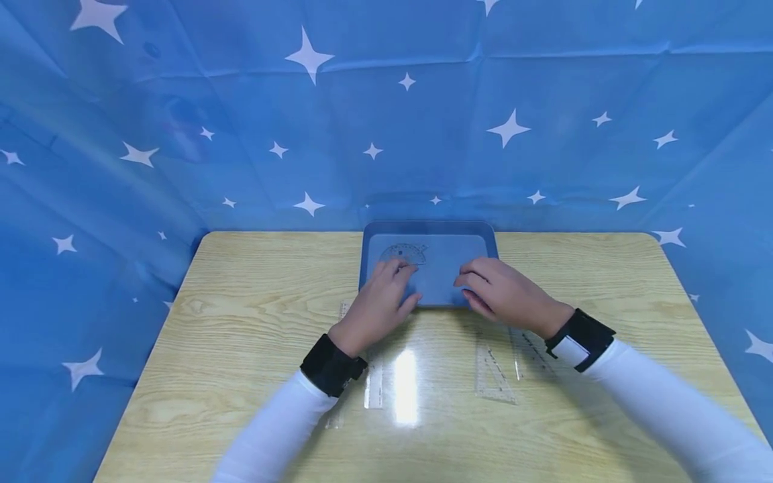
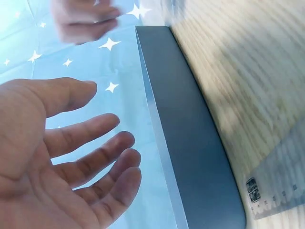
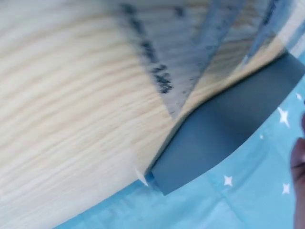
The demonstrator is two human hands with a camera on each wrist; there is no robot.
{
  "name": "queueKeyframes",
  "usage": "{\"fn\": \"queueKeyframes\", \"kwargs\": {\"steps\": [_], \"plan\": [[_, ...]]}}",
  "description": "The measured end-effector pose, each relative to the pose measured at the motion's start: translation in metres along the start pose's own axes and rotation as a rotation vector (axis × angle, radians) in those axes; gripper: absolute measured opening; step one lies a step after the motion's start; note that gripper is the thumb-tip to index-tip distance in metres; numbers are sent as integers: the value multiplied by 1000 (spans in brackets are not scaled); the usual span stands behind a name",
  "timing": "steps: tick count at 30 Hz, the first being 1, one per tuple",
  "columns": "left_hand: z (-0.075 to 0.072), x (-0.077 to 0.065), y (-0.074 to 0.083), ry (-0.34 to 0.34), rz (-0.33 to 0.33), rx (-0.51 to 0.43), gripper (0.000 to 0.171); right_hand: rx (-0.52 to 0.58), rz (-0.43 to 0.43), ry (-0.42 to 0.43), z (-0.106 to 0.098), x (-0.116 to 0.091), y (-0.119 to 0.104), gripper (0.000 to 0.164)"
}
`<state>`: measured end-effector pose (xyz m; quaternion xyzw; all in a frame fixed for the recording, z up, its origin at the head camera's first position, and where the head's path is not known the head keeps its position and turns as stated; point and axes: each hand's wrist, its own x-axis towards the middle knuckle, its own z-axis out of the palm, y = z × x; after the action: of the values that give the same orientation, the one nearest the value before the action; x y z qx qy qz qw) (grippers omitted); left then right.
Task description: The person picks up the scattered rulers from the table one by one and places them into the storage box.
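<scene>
A clear protractor [image 1: 403, 252] lies in the left part of the blue-grey tray [image 1: 443, 243]. My left hand [image 1: 378, 298] hovers over the tray's near left side, its fingertips close to the protractor in the head view. Relaxed, spread fingers with nothing between them show in the left wrist view, beside the tray's wall [image 2: 186, 129]. Over the tray's near right corner is my right hand [image 1: 506, 290], fingers loosely bent and no object visible in them. Only a sliver of that hand [image 3: 299, 176] enters the right wrist view.
Clear rulers [image 1: 374, 388] lie on the wooden table [image 1: 253, 322], partly hidden by my left arm. Clear set squares [image 1: 490, 379] rest in front of the tray, near my right forearm. A blue star-patterned cloth [image 1: 423, 134] hangs behind the table's back edge.
</scene>
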<state>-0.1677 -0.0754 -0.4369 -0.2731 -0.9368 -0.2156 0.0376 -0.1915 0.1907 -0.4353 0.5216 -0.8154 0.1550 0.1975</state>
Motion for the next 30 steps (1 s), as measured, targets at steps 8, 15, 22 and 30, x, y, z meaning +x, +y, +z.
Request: {"fn": "queueKeyframes", "kwargs": {"steps": [8,15,22,30], "plan": [[-1,-12,18,-14,11,-22,35,-21,-74,22,5,-21,-27,25],[1,-19,25,-48,17,-72,30,-68,-108,-162,4,-47,-40,25],[6,-31,25,-186,12,-249,30,-33,-118,-269,1,-66,-43,23],[14,-44,33,-304,34,-277,31,-6,-143,-339,-3,-81,-45,25]]}}
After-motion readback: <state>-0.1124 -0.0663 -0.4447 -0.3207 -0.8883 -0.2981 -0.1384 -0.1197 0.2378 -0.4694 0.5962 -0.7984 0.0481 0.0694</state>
